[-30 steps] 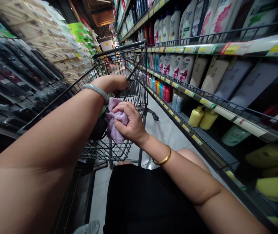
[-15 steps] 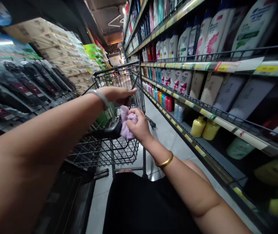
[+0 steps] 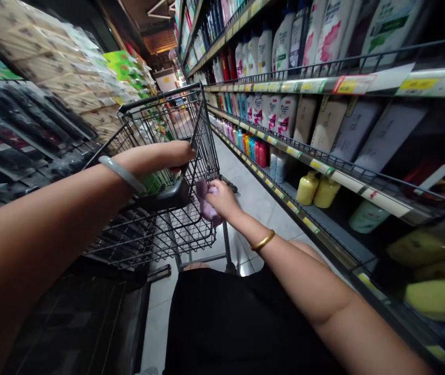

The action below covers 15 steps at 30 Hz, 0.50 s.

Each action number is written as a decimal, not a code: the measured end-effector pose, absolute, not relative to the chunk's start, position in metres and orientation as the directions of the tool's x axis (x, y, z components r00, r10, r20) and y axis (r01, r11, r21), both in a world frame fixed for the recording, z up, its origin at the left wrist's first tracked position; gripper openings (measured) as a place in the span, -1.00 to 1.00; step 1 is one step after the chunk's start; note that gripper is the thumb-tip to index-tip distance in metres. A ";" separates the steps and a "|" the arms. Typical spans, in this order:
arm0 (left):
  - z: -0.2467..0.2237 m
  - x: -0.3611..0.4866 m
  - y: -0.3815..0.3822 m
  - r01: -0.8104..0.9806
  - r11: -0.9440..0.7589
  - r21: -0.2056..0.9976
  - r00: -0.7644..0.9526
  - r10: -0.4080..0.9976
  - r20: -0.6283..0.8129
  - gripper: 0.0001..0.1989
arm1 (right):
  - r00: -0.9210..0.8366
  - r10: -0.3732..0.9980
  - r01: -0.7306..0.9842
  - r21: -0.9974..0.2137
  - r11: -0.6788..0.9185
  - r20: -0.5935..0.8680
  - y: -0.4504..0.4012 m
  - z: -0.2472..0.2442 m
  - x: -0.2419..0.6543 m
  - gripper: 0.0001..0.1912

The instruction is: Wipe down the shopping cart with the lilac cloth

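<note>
A black wire shopping cart (image 3: pixel 163 96) stands before me, its handle end toward my body. My left hand (image 3: pixel 179 155), with a pale bangle on its wrist, is closed around the cart's frame just above the thick black handle (image 3: pixel 167 197); its fingertips are mostly hidden. Bunched up in my right hand (image 3: pixel 224 199) is a fluffy light purple cloth (image 3: pixel 208 211). The cloth hangs at the right side of the cart basket, by the wire mesh; whether it touches the wire I cannot tell. A gold bangle is on my right wrist.
Shelves of shampoo bottles (image 3: pixel 284 114) run along the right, with price tags on their edges (image 3: pixel 363 86). Yellow bottles (image 3: pixel 307 188) stand on a lower shelf. Packaged black goods (image 3: pixel 38 125) hang at left, near stacked wrapped packs (image 3: pixel 62 67). Grey floor tiles (image 3: pixel 253 203) lie between.
My left hand went from stretched-out fingers above the cart to a grip on its frame. The right hand lowered the cloth slightly beside the basket. The view shifted a little to the right.
</note>
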State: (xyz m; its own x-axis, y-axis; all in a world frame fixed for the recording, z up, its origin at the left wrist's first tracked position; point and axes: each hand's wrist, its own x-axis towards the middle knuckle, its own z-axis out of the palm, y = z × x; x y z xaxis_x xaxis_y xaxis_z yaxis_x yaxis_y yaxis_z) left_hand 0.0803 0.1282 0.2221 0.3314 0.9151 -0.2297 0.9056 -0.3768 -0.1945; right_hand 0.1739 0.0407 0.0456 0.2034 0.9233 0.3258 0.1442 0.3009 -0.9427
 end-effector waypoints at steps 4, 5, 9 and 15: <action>0.223 0.097 0.116 0.937 -0.322 -0.137 0.293 0.935 -0.200 -0.38 | 0.254 0.887 -0.027 -0.914 0.405 0.385 0.037 0.049 0.181 -0.81; 0.224 0.100 0.114 0.939 -0.322 -0.122 0.296 0.935 -0.195 -0.39 | 0.255 0.846 -0.034 -0.870 0.492 0.468 0.035 0.053 0.183 -0.78; 0.224 0.107 0.108 0.944 -0.321 -0.073 0.302 0.934 -0.192 -0.40 | 0.231 0.888 0.092 -0.918 0.386 0.397 0.042 0.043 0.195 -0.81; 0.216 0.115 0.123 0.927 -0.364 -0.085 0.346 0.922 -0.175 -0.38 | 0.177 0.984 0.220 -0.975 -0.012 0.028 0.063 0.001 0.218 -0.86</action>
